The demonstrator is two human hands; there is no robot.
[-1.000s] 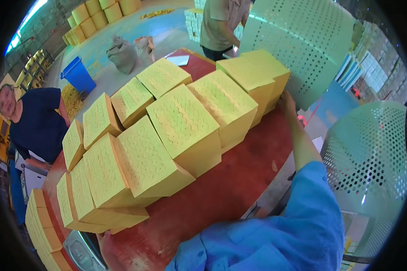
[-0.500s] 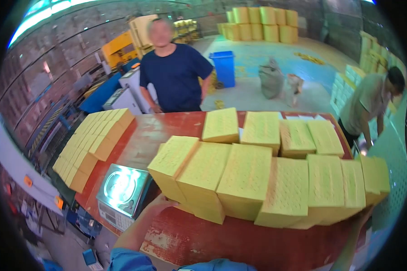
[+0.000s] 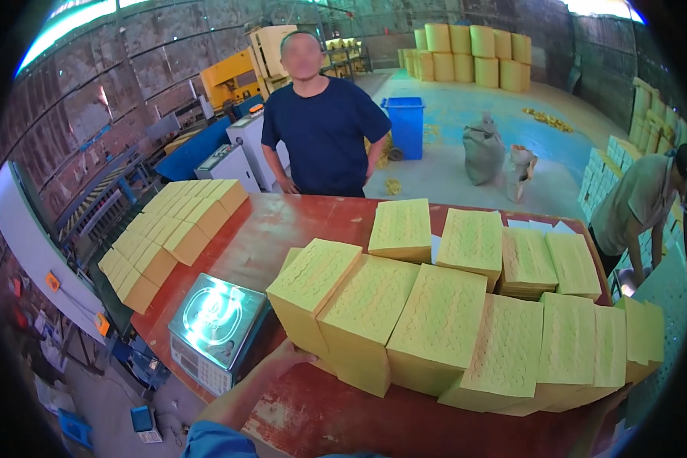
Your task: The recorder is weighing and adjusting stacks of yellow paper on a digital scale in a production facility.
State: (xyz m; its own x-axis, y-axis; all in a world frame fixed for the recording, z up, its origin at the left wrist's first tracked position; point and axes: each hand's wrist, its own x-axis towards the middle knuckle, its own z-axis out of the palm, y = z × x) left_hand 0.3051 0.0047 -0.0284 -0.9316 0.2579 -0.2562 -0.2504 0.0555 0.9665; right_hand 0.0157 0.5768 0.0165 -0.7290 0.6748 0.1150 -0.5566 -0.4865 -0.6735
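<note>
A long row of thick yellow paper stacks [image 3: 435,317], their tops embossed with rows of small marks, runs across the table in front of me. My left hand [image 3: 293,357] is pressed to the lower left end of this row, and the stack hides part of its fingers. At the far right end, low against the last stacks, my right hand [image 3: 620,398] is dim and mostly hidden. Just left of my left hand stands a silver digital scale [image 3: 215,320] with a bare, shiny pan and a keypad on its front.
Behind the row, several more yellow stacks [image 3: 401,227] stand on the red table [image 3: 305,217]. Another block of stacks [image 3: 175,229] fills the table's left end. A person in a dark shirt [image 3: 324,137] stands across the table. Another person [image 3: 637,210] bends down at the right.
The view has shifted, so table and stacks sit slightly lower and farther right. My left hand stays at the row's left end. The person at the right bends lower.
</note>
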